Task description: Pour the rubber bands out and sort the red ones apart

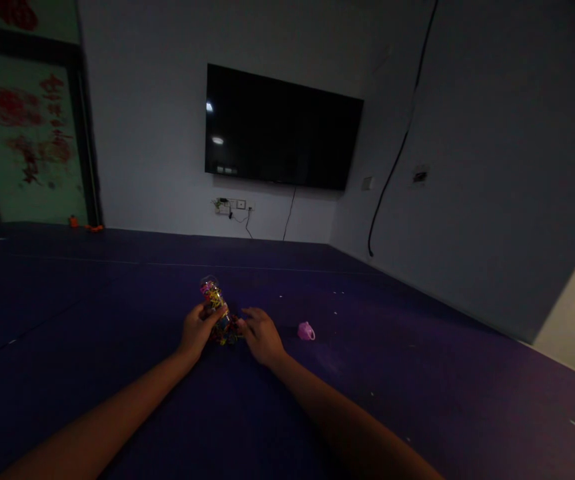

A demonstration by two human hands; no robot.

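Note:
My left hand (197, 334) is wrapped around a clear bottle (212, 293) filled with small, colourful, thin pieces, yellow and pink among them. The bottle is tilted, its rounded end pointing up and away, its other end down toward the right. Beneath that lower end a small heap of multicoloured pieces (226, 335) lies on the floor; they look like little bands, but are too small to be sure. Close to the heap's right side is my right hand (264, 337), thumb and forefinger apart, fingertips at its edge. A pink lid with a ring handle (306, 331) lies farther right.
Dark purple matting (167, 413) covers the floor, with several white scraps scattered on it. A television (282, 130) hangs on the far wall above sockets and cords. A black cable (392, 175) runs down the right wall. Orange objects (73, 221) lie by the door at left.

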